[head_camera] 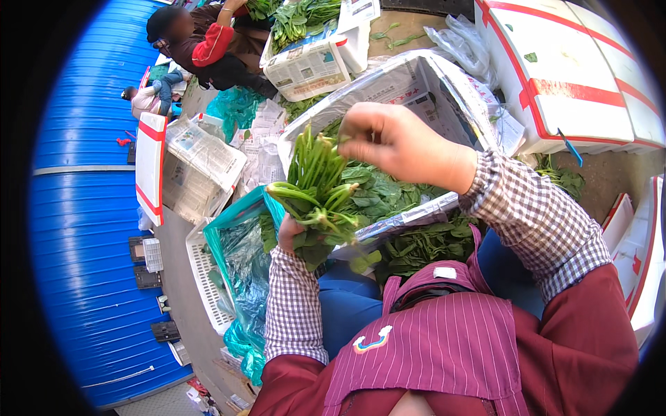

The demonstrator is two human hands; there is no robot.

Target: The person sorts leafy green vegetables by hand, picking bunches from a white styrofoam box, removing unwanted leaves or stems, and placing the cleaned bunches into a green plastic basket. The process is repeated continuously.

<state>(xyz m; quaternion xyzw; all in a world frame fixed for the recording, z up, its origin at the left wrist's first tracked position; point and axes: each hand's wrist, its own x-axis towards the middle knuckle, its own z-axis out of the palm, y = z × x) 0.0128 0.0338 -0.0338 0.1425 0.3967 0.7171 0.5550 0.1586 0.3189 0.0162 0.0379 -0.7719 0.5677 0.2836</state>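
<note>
My left hand [289, 234] grips a bunch of leafy greens [317, 179], its pale cut stem ends pointing up and its leaves hanging over the fingers. At those stem tips is my right hand [400, 148], thumb and fingers curled together and slightly blurred. Whether it pinches a stem is unclear. Beneath both hands stands a white foam box [307, 122] lined with newspaper, with loose green leaves [385, 190] inside. More dark greens [432, 247] lie between the box and my apron [432, 333].
To the left, a white plastic crate [200, 281] holds a teal plastic bag [244, 260]. Foam boxes with red tape [577, 93] stand at upper right. Another person [208, 47] sits beside a newspaper-draped foam box [307, 70] of greens. Newspapers [203, 156] lie at left.
</note>
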